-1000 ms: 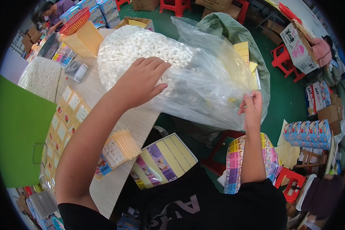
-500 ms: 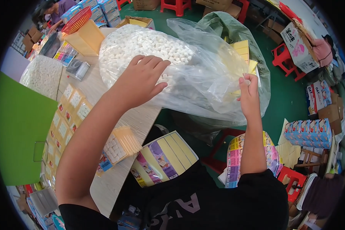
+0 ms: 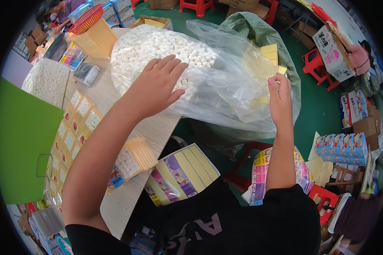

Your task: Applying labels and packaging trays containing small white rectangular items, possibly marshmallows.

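Note:
A large clear plastic bag [image 3: 157, 44] full of small white chunky pieces lies on the table's far end. My left hand [image 3: 159, 87] rests on it palm down, fingers stretched and thumb apart. To the right, my right hand [image 3: 280, 93] has its fingers curled and pinched at the loose, bunched end of the bag's film. Behind that film stands a green-grey sack [image 3: 291, 93] with yellow printed card sheets [image 3: 268, 55] showing inside it.
Filled trays [image 3: 83, 110] and a stack of pale trays [image 3: 136, 159] sit on the wooden table [image 3: 117, 212]. Printed card sheets [image 3: 183, 174] lie near my lap. A green panel [image 3: 25, 144] stands left; red stools [image 3: 317, 66] and boxed goods [image 3: 342, 146] are at right.
My right hand has shifted slightly right, its fingers curling more tightly. My left hand stays on the bag, almost unmoved.

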The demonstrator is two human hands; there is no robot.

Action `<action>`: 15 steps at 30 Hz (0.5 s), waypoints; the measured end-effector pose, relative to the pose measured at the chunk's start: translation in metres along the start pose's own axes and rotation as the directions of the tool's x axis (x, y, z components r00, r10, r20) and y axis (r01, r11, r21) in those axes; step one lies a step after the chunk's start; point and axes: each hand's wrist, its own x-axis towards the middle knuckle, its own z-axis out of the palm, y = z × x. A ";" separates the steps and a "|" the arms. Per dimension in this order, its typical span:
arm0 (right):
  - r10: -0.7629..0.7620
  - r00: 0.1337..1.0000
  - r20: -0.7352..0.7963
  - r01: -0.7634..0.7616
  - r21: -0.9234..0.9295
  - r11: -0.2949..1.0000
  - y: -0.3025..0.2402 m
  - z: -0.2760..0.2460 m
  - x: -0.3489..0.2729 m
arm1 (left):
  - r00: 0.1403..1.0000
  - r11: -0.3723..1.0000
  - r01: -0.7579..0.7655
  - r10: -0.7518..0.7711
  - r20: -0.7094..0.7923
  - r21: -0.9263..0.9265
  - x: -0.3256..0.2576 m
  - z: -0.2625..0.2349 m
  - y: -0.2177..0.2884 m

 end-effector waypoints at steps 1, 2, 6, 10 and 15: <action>-0.063 0.998 -0.021 0.063 -0.015 0.998 0.001 0.000 0.001 | 1.000 1.000 0.002 -0.002 -0.003 0.003 0.000 0.000 0.000; -0.061 0.998 -0.019 0.061 -0.016 0.998 0.001 0.000 0.001 | 1.000 1.000 0.003 -0.003 -0.006 0.006 0.000 0.001 -0.001; 0.030 0.999 -0.021 -0.028 0.085 0.996 -0.008 -0.003 0.001 | 1.000 1.000 0.023 -0.023 0.004 0.006 -0.002 0.000 -0.002; -0.014 1.000 -0.009 0.014 0.072 0.997 -0.001 -0.002 0.001 | 0.999 0.999 0.028 -0.028 -0.023 0.017 -0.004 -0.002 -0.005; -0.051 0.999 -0.016 0.051 0.042 0.998 0.000 -0.004 0.001 | 0.997 0.999 0.041 -0.040 -0.062 0.020 -0.012 -0.005 -0.007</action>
